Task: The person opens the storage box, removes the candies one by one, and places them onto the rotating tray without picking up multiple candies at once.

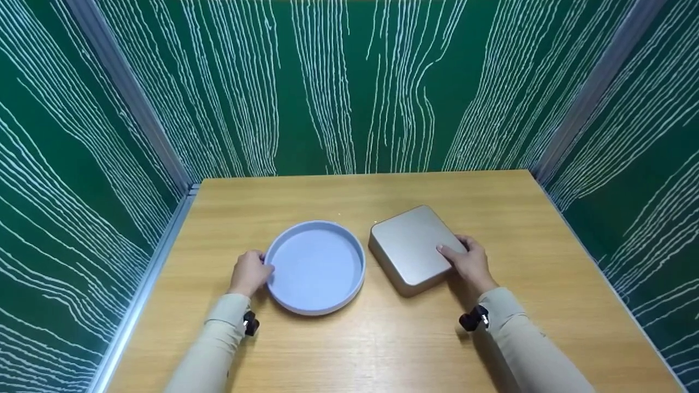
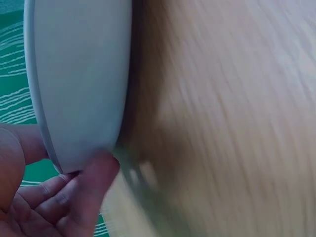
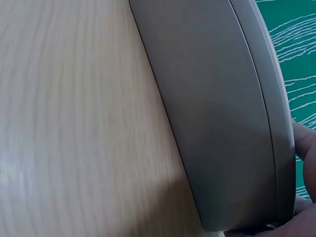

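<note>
one round, pale-blue, plastic-looking dish [image 1: 318, 267], left rim pinched by the left hand [image 1: 251, 272]; one square, grey, metal-looking box [image 1: 416, 243], right of the dish, not touching, right corner pinched by the right hand [image 1: 471, 263]. advisable: even pinch, both kept level.

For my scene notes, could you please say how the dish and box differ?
The pale blue dish is round; the metallic-looking box is roughly square. The dish is open on top, while the box's top is closed. Both are gripped: the dish by the left hand, the box by the right hand.
</note>
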`<state>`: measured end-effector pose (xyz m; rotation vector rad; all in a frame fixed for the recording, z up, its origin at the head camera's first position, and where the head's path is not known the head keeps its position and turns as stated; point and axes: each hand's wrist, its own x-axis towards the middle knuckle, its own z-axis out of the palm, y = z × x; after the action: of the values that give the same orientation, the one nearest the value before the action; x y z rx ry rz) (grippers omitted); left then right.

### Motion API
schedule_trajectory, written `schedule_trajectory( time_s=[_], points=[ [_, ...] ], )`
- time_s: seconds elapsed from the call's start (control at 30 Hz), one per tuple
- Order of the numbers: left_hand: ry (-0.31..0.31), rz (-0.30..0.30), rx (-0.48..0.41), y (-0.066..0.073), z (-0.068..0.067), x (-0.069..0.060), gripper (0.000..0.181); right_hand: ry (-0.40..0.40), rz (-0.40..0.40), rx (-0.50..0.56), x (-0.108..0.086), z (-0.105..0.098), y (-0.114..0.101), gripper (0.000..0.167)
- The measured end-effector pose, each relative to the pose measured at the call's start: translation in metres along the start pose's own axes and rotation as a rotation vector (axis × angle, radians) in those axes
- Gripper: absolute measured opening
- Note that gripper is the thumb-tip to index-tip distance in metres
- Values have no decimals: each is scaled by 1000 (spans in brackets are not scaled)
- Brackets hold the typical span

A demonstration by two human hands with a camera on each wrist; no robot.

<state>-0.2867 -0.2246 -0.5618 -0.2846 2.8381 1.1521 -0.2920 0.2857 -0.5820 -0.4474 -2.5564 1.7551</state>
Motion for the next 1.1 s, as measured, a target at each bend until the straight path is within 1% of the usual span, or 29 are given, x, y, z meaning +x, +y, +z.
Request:
schedule_trajectory(
  time_s=[0.1, 0.2, 0.27, 0.33, 0.4, 0.47, 0.5, 0.57, 0.6, 0.63, 0.73, 0.8, 0.87, 0.97, 1.07, 1.1],
  points=[
    [2, -27, 91, 5, -1, -1, 31, -18, 5, -12, 1, 0, -1, 77],
    [31, -31, 181, 15, -1, -3, 30, -46, -1, -28, 2, -2, -3, 80],
    [70, -4, 227, 23, 2, -4, 30, -64, -17, -42, 3, -4, -5, 82],
    [118, 46, 248, 34, 5, -6, 32, -79, -29, -39, 5, -7, -6, 83],
    [156, 110, 242, 48, 11, -8, 38, -92, -22, 7, 7, -9, -7, 84],
    [178, 181, 208, 62, 18, -11, 44, -108, 6, 87, 9, -12, -9, 86],
    [180, 209, 188, 70, 22, -13, 45, -116, 20, 130, 11, -13, -10, 87],
    [184, 267, 130, 84, 30, -15, 44, -134, 40, 177, 14, -17, -13, 89],
    [182, 293, 94, 91, 35, -17, 43, -144, 43, 177, 16, -18, -15, 90],
    [177, 315, 59, 98, 39, -18, 40, -157, 35, 148, 18, -21, -17, 91],
    [152, 368, -36, 115, 55, -21, 36, -192, 0, 27, 25, -27, -22, 91],
    [122, 379, -94, 125, 67, -23, 36, -219, -22, -49, 28, -30, -25, 91],
    [82, 377, -140, 134, 80, -24, 37, -244, -29, -87, 32, -31, -28, 91],
    [10, 345, -198, 147, 98, -26, 47, -272, -33, -111, 36, -30, -33, 92],
    [-60, 293, -249, 158, 114, -30, 60, -291, -41, -124, 40, -27, -35, 92],
    [-74, 276, -265, 161, 120, -31, 63, -295, -46, -132, 41, -26, -36, 92]
  ],
)
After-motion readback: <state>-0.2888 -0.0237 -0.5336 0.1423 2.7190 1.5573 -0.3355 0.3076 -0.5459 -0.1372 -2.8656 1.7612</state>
